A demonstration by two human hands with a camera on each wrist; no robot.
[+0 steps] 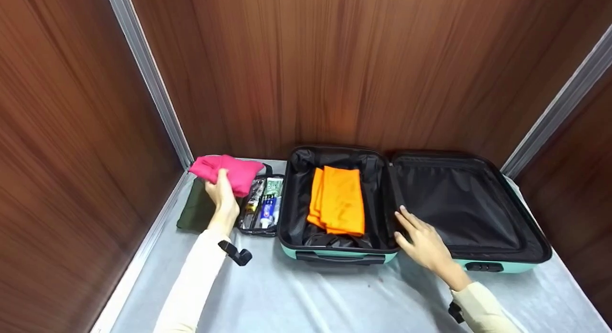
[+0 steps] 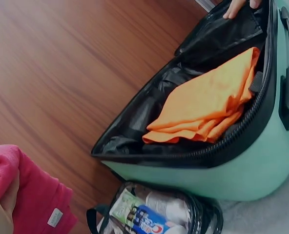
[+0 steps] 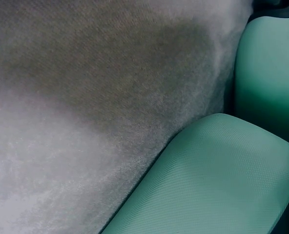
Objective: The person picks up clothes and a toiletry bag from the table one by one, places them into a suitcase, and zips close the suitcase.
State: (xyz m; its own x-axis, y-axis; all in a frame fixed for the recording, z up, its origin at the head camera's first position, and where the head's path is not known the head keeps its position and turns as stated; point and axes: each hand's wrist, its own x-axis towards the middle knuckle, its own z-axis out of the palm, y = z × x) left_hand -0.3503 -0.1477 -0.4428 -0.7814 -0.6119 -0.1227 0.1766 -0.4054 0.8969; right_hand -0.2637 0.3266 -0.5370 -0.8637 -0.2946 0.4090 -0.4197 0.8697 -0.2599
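My left hand [image 1: 222, 201] grips a folded pink cloth [image 1: 241, 173], thumb across its near side, holding it left of the suitcase. A small white label [image 2: 55, 217] shows on the cloth in the left wrist view. The mint-green suitcase [image 1: 289, 252] lies spread open, black inside. In its left half sits a folded orange cloth [image 1: 342, 199]. My right hand [image 1: 425, 244], fingers extended, is at the hinge side between the two halves, with nothing in its grasp. The right wrist view shows the suitcase's green shell [image 3: 217, 175] but not the hand.
Against the suitcase's left side lies a clear toiletry bag [image 1: 245, 226] with black trim, tubes inside. A dark green folded item [image 1: 193, 211] lies partly under the left hand. Wood-grain panels [image 1: 325, 75] wall the pale cloth surface [image 1: 267, 295] at the back and sides.
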